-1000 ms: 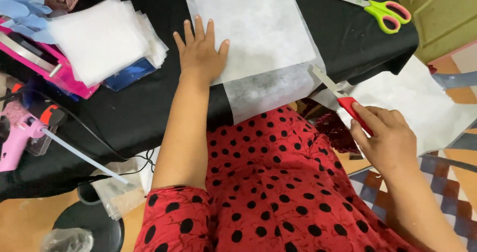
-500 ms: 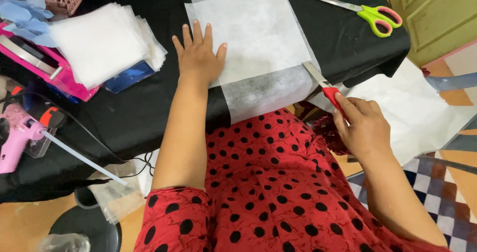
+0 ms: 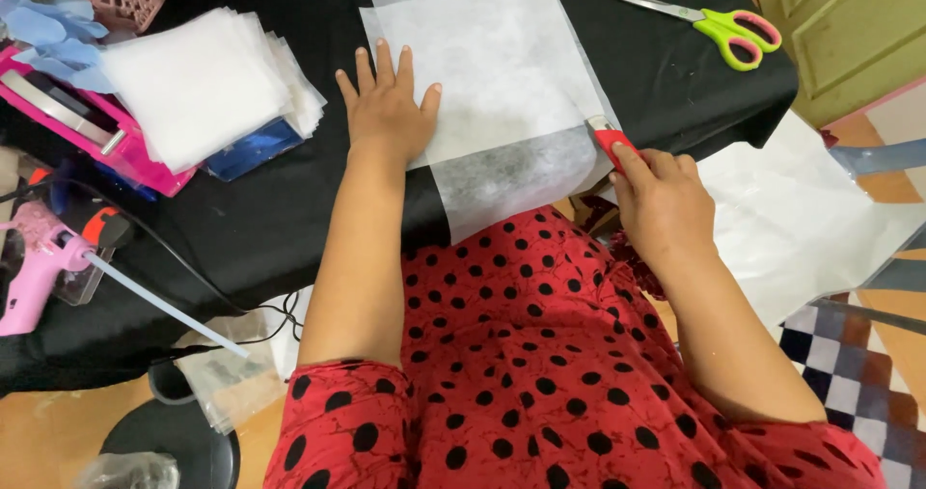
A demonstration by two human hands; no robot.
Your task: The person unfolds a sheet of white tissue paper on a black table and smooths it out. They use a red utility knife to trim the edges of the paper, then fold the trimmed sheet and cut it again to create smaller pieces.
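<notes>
I had the right hand [image 3: 666, 200] closed around a red-handled cutter [image 3: 610, 142], the fingers [image 3: 632, 161] wrapped narrow on the handle and the forefinger laid along its back. The blade end met the right edge of the white fabric sheet [image 3: 482, 55], at the line where the doubled, opaque part gave way to the thin single layer hanging over the bench [image 3: 270, 209] edge. I could not tell whether the blade tip had entered the material.

The left hand [image 3: 388, 113] lay flat and open, fingers spread wide, holding nothing; its palm pressed on the left margin of the sheet, partly on the black bench cover.

Risks as I judged them:
- The sheet was pinned on the left side only. Drag from the cutter could bunch or skew the fabric near the blade and spoil the line.
- The unsupported overhang could tear rather than part cleanly.
- A stroke carried leftward would run toward the spread left hand.

Further out, green-and-pink scissors [image 3: 719, 26] lay well apart at the upper right, a stack of white squares [image 3: 198, 84] at the left, and a pink glue gun [image 3: 39, 267] at the far left edge.
</notes>
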